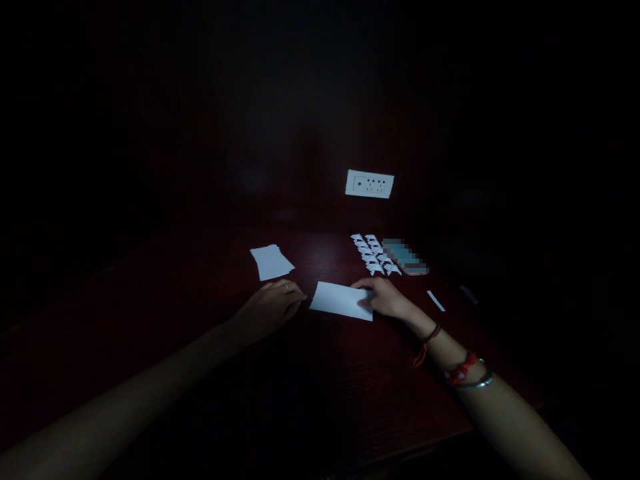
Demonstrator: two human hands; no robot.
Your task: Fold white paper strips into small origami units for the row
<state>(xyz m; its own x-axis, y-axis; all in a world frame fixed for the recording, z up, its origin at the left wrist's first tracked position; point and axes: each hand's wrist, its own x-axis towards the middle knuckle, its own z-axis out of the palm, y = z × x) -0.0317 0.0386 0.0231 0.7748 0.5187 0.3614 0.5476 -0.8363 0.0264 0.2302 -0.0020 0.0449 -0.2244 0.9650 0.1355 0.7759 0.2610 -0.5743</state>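
A blank white paper strip [336, 300] is on the dark red table. My right hand [383, 297] grips its right end, thumb on top and the fingers partly hidden behind the far edge. Just off the strip's left end is my left hand [275, 303], its fingers loosely bent, with a ring on one finger. No object shows in that hand, and a narrow gap parts its fingertips from the paper. Beyond the left hand lies a small stack of white paper sheets [273, 262]. Small folded white paper pieces [370, 253] stand in two rows past the right hand.
Beside the folded pieces lies a phone-like flat object [406, 257] with a blurred-out surface. Farther right is a narrow white paper scrap [436, 301], with a fainter one [469, 295] in shadow. A white socket panel [370, 184] is on the wall behind. The surroundings are very dark.
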